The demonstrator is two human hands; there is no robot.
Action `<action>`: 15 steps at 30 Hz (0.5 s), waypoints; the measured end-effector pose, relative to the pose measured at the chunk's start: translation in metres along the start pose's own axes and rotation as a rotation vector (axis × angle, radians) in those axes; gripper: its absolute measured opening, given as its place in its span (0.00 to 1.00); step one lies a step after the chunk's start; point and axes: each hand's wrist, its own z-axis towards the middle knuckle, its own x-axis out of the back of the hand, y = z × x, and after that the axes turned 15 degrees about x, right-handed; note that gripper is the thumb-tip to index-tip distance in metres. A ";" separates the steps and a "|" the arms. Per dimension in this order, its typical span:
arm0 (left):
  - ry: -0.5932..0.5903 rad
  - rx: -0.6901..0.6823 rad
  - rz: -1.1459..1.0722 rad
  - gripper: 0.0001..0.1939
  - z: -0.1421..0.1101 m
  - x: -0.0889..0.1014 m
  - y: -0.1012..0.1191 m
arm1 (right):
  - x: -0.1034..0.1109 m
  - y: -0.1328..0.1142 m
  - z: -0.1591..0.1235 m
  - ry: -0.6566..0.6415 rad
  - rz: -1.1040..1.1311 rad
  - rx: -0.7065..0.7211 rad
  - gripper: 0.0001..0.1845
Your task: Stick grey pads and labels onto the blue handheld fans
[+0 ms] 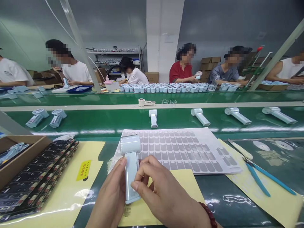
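So the left hand (111, 193) is gripping the left side of this pale blue gadget (131, 167), sitting right between both hands, and the right hand (160, 186) has its fingers bunched at the gadget's right edge, can't tell if pinching anything.

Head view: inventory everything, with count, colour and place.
Held device: 1, blue, foreground centre
Similar devices: at least 6, blue, green surface
Label sheet: 1 visible, white, centre
Paper sheets: several, yellow, foreground
Pliers: 1, blue handles, right
Bladed tool: 1, white, right
Open carton: 1, brown, left
Printed cards: many, black, left
Small parts: many, blue, far bench
People: 6, various clothes, far side
Left hand: 1, bare, holding device
Right hand: 1, bare, at device
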 end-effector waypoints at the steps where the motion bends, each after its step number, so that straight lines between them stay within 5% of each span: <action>1: -0.010 0.001 0.010 0.46 0.001 0.002 0.000 | 0.000 0.001 0.000 -0.001 -0.009 0.002 0.03; 8: -0.196 0.051 0.173 0.35 -0.012 0.003 0.001 | -0.003 0.004 0.001 0.005 -0.112 0.029 0.04; 15: -0.235 0.024 0.433 0.52 -0.031 -0.008 0.004 | 0.000 0.003 0.004 0.149 0.047 0.045 0.03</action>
